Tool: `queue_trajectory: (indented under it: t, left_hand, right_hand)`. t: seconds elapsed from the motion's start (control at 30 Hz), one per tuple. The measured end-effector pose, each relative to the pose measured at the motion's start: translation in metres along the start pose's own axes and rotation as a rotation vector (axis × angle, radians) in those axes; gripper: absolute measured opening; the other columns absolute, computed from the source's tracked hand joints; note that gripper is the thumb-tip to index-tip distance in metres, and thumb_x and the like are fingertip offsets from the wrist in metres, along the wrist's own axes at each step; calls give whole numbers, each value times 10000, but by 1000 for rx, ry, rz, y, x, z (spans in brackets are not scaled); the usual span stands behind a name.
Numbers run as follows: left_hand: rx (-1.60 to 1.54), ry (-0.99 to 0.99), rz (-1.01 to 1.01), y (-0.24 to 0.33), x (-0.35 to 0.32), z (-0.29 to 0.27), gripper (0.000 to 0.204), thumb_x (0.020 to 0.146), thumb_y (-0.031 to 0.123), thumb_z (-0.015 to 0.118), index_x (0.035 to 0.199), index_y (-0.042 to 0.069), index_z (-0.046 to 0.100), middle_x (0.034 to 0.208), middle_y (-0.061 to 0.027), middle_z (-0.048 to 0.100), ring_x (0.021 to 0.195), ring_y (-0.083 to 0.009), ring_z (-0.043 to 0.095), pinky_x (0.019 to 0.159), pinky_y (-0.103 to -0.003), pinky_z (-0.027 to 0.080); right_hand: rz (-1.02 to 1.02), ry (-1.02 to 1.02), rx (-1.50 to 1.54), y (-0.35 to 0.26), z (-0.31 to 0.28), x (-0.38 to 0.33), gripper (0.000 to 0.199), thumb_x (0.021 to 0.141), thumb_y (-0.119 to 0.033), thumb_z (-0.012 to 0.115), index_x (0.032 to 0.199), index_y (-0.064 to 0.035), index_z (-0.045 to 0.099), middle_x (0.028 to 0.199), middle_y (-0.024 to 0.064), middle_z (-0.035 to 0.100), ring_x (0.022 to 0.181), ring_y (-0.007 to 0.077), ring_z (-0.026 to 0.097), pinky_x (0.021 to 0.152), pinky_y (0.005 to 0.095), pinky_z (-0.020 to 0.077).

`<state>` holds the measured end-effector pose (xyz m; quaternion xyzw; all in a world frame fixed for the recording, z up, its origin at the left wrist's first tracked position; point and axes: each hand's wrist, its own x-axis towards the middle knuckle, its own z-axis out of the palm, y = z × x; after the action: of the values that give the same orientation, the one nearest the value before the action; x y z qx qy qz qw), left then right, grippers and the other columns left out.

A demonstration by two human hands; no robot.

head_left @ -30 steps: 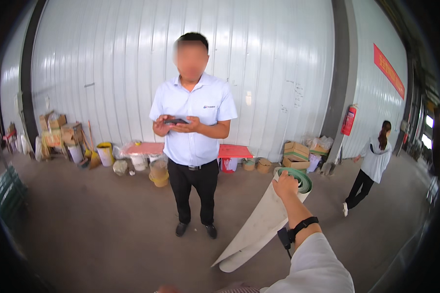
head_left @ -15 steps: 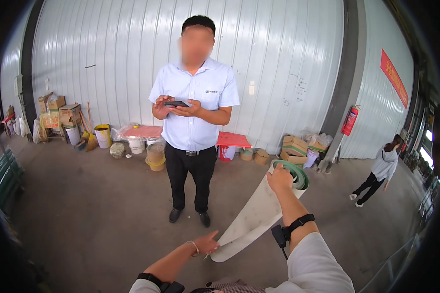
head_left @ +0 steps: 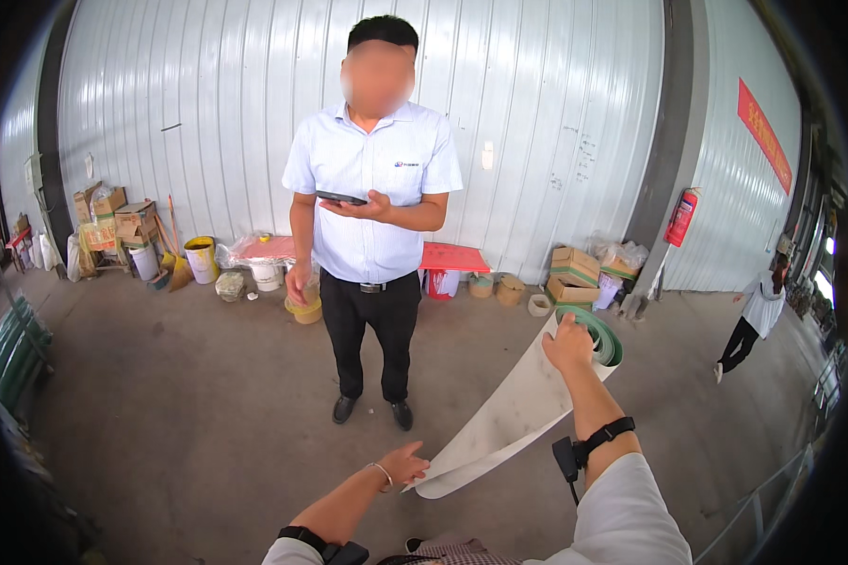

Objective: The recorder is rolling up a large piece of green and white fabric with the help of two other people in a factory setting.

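Head camera: a person stretches a long white strip of belting with a green back [head_left: 518, 414] across a warehouse bay. Its long axis runs diagonally, from the lower end in front of the body up and out to the right. The right hand [head_left: 569, 345], raised and farther out, grips the curled upper end. The left hand [head_left: 407, 463], lower and closer in, touches the rounded lower end with loosely spread fingers; whether it actually grips cannot be told. Beyond, a person in a pale blue shirt [head_left: 375, 179] stands on the bare concrete floor [head_left: 179, 395], phone in hand, before a corrugated white wall [head_left: 207, 113] lined with cardboard boxes [head_left: 575, 268] and buckets [head_left: 200, 256].
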<state>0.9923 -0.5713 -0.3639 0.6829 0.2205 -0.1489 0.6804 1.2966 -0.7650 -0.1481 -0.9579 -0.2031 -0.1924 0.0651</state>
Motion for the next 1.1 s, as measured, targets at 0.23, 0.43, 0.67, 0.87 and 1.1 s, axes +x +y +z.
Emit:
queue_trajectory:
  t: [0.23,0.43,0.67,0.87,1.1]
  left_hand:
    - [-15,-89,70,23,13,22,753,961,267,621,1558,63,209,1278,-133,649,1026,-204,691,788,-331,573]
    - [-7,-128,27,-11,16,10,731,956,278,634,1542,50,262,1261,-135,656,1039,-209,682,795,-340,571]
    - [-16,-34,-62,-23,-3,-8,638,966,263,647,1508,86,361,1247,-105,655,1037,-202,660,866,-376,564]
    - [66,-53,-24,-74,-1,-28,606,926,274,657,1436,27,443,1078,-104,703,957,-183,679,773,-309,565]
    - [56,-49,-10,-215,7,-74,604,904,271,698,1400,16,467,1101,-114,688,926,-183,685,768,-302,569]
  right_hand:
    - [-21,11,16,-17,1,-1,530,840,-361,698,1097,50,484,947,194,695,1014,344,647,831,427,574]
    - [-44,21,-32,-17,2,1,520,857,-380,681,1089,40,482,954,170,701,1018,331,649,800,412,584]
    - [-2,10,-42,-8,4,3,539,865,-391,673,1112,47,479,956,180,700,1025,334,647,810,413,581]
    - [16,17,-28,7,8,1,539,865,-388,674,1107,55,484,944,200,696,1007,348,650,820,422,576]
    - [-3,90,82,7,-4,-13,500,832,-327,708,1070,59,499,924,244,664,925,385,660,794,457,561]
